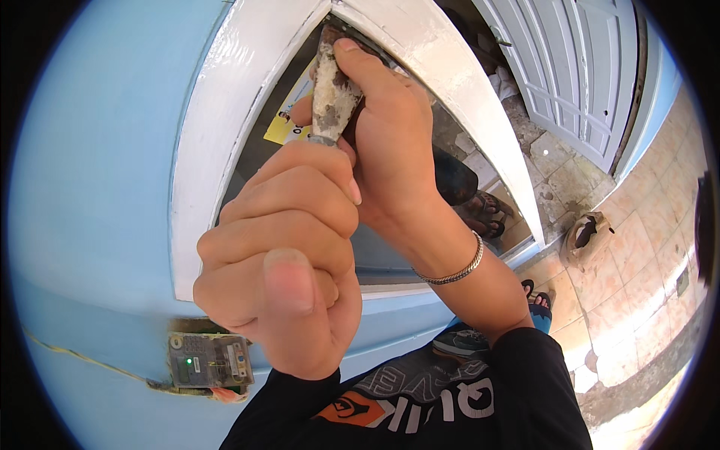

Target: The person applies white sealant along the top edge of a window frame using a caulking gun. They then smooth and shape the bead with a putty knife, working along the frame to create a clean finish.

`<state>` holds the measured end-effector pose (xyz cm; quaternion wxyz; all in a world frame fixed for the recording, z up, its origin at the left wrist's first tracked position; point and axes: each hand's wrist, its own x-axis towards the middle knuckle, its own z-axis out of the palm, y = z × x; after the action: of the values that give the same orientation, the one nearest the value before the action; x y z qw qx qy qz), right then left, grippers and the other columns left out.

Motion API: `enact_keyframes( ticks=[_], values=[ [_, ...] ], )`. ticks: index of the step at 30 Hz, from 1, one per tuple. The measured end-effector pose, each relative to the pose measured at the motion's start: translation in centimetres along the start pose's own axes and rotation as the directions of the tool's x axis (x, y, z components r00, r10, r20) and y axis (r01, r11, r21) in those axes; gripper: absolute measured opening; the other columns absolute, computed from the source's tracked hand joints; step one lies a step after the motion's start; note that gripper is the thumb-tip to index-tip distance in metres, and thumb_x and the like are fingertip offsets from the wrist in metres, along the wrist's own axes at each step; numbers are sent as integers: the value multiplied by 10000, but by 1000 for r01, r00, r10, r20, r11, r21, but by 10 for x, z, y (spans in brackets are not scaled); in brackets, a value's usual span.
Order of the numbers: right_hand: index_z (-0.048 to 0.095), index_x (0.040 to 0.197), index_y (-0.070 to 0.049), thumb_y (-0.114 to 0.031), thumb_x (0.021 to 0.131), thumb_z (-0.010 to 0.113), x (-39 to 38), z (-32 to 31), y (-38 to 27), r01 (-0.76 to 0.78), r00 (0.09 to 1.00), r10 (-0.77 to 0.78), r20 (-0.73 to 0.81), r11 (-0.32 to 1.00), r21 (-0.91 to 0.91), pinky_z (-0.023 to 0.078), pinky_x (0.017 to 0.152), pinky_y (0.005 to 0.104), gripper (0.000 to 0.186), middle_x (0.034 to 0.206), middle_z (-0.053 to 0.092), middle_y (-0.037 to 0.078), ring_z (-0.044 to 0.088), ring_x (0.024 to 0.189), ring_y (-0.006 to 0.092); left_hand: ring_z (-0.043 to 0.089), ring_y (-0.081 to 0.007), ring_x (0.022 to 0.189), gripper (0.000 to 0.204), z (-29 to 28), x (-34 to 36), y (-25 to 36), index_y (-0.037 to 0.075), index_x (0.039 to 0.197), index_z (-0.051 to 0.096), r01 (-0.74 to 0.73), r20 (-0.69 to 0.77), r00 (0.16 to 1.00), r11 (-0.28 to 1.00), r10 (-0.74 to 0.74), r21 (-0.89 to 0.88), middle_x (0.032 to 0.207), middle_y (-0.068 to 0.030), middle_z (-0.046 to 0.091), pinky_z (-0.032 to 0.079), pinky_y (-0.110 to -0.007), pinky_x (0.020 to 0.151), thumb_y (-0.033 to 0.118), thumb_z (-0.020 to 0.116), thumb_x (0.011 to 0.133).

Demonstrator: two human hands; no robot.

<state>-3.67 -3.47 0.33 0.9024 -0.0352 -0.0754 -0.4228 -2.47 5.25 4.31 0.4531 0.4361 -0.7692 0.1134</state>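
A putty knife, its metal blade crusted with whitish and brown residue, points up into the top corner of a white-painted window frame. My left hand is closed in a fist around the handle, which the fingers hide. My right hand, a chain bracelet on its wrist, grips the blade, thumb lying flat near the blade's end. The tip meets the dark edge where glass and frame join. Behind the hands, a yellow printed sheet shows at the dark glass pane.
A grey electric meter with a green light and a yellowish cable sits on the blue wall at lower left. On the right are a white panelled door, a tiled floor and a crumpled brown bag.
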Motion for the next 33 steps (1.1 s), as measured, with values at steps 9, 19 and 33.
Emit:
enact_keyframes(
  ticks=[9,19,33],
  values=[
    [664,904,33,-230,1079,523,1,0,-2,43,999,-42,27,999,-33,330,342,277,346,662,685,168,440,360,110,314,-182,452,428,5,-1,1,139,501,320,12,-48,999,1000,-12,5,468,-46,387,417,-454,628,151,389,922],
    [657,887,14,-239,1089,516,-3,3,-4,-39,999,40,25,998,-39,318,336,272,353,676,683,163,437,364,107,311,-177,446,438,-1,7,6,139,499,320,41,-40,998,996,-44,-79,464,-48,396,404,-438,618,146,387,933],
    [664,856,-9,-263,1053,607,0,2,-2,34,999,-36,-20,996,-80,357,408,286,327,663,652,111,476,419,131,303,-169,487,438,-1,9,0,147,517,293,24,20,1000,999,-23,-21,470,-28,353,400,-426,684,163,375,947]
  ],
)
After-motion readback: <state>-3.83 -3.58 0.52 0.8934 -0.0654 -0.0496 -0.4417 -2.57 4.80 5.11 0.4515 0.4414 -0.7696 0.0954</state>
